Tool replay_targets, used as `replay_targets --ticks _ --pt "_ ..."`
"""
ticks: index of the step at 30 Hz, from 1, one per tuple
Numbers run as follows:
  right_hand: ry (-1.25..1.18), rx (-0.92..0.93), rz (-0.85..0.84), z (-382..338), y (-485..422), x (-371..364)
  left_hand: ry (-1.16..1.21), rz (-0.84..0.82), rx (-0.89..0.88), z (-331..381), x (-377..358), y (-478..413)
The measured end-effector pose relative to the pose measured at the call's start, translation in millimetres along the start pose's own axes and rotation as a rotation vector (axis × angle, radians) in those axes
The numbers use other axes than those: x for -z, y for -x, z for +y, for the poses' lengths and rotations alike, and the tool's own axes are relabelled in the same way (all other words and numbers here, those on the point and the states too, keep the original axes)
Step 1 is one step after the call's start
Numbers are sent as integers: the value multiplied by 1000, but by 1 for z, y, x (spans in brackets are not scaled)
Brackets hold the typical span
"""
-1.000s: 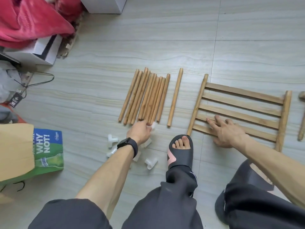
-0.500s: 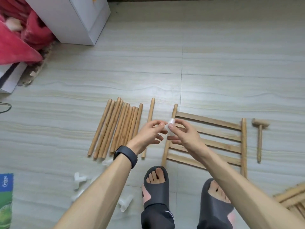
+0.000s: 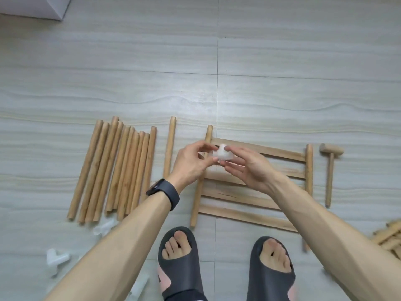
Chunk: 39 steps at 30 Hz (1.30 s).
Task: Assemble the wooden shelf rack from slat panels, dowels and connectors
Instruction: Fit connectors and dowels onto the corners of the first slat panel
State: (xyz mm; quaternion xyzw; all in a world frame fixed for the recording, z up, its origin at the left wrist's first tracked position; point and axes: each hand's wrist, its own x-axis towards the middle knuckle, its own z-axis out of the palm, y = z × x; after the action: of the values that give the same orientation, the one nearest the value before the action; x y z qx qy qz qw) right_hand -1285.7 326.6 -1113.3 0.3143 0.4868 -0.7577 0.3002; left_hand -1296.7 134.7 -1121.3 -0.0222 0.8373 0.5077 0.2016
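Both hands meet above the slat panel (image 3: 249, 199). The left hand (image 3: 191, 164), with a black watch (image 3: 166, 193) on its wrist, pinches the left end of a white plastic connector (image 3: 223, 154) between thumb and fingertips. The right hand (image 3: 249, 170) grips the connector's right side with thumb and forefinger, its other fingers loosely extended. The connector sits between the two sets of fingertips, over the panel's upper left corner. Left of the left fingers lie a single dowel (image 3: 170, 146) and, beyond it, a row of dowels (image 3: 117, 172). Right of the right fingers, past the panel, lies a wooden mallet (image 3: 329, 170). Near the left forearm, loose connectors (image 3: 56, 258) lie on the tiled floor (image 3: 282, 94).
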Motion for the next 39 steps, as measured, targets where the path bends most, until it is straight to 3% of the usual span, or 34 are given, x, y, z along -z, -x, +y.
replay_targets --ticks 7,12,16,20,22,28,39 --pt "129 51 -23 -18 -27 3 -85 63 -74 -6 -12 -22" --pt "226 -46 -32 -37 -42 3 -162 94 -80 -10 -14 -38" --pt "418 1 128 -53 -58 1 -279 173 -46 -18 -23 -47" --pt "526 75 203 -65 -77 -3 -141 192 221 -28 -33 -60" --pt "605 133 206 -68 -87 -10 -71 166 255 -31 -34 -67" --pt "712 260 189 -75 -113 -29 21 149 215 -38 -32 -67" --pt "970 253 37 -83 -129 -40 -12 292 113 -47 -50 -55"
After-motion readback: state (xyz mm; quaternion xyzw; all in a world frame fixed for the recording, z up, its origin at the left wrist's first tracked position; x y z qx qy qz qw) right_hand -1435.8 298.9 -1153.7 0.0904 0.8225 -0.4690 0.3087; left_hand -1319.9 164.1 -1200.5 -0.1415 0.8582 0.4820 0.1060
